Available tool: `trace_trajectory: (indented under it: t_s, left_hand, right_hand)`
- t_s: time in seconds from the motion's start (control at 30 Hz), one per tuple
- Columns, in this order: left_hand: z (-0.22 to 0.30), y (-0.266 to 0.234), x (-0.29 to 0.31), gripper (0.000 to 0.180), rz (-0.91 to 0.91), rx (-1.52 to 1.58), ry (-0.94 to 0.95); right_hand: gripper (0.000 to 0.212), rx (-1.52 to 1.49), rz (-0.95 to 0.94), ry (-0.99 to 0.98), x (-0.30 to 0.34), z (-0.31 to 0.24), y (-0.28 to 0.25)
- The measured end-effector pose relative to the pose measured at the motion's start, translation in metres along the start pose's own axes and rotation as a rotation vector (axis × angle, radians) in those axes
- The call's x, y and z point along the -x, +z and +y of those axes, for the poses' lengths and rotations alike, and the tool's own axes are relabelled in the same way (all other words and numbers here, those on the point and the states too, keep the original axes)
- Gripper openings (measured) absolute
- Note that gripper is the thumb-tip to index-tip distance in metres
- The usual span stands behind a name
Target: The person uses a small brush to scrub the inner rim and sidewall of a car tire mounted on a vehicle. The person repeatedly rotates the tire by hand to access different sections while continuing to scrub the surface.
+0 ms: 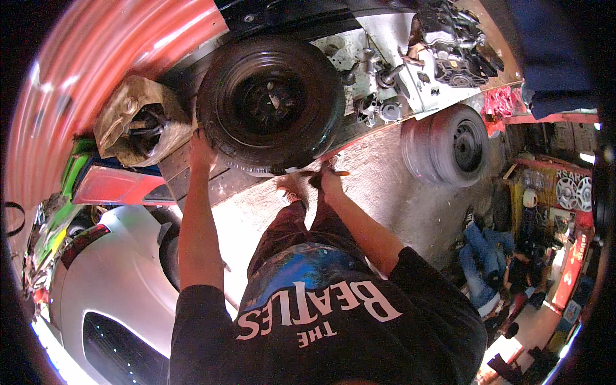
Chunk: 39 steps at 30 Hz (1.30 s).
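A car wheel with a black tyre [269,102] lies on a wooden workbench in front of me. My left hand [202,153] rests against the tyre's left side, its fingers stretched out along the rubber. At the near edge of the tyre, my right hand [331,183] is closed round a small tool [344,173] with a dark part and an orange end; its exact kind cannot be made out. Left of the tyre sits a torn, dirty cardboard box [115,131] with dark parts inside.
Metal engine parts [385,77] lie on the bench's right side. Stacked wheels [443,144] stand on the floor. A silver car [115,263] is close at my left. A person in blue jeans [481,260] is low down at right, among clutter.
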<state>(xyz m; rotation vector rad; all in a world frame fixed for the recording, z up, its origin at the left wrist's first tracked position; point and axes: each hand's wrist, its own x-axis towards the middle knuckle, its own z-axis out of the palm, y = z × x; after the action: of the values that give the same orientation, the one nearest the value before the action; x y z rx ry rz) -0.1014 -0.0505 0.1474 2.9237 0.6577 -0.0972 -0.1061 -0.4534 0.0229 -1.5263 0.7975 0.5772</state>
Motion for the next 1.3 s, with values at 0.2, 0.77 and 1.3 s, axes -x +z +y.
trace_trajectory:
  t_s: [0.2,0.77,1.3]
  left_hand:
    - [0.048,0.013,-0.016,0.073,0.047,0.199,0.014]
    - [0.031,0.047,0.011,0.07,0.076,0.489,-0.256]
    - [0.095,0.083,0.022,0.113,0.093,0.393,-0.711]
  right_hand:
    - [0.021,0.808,0.008,-0.474,-0.111,-0.04,-0.049]
    - [0.05,0.853,0.172,-1.251,-0.091,-0.272,-0.016]
    - [0.036,1.297,-0.748,-1.483,-0.094,-0.416,-0.003]
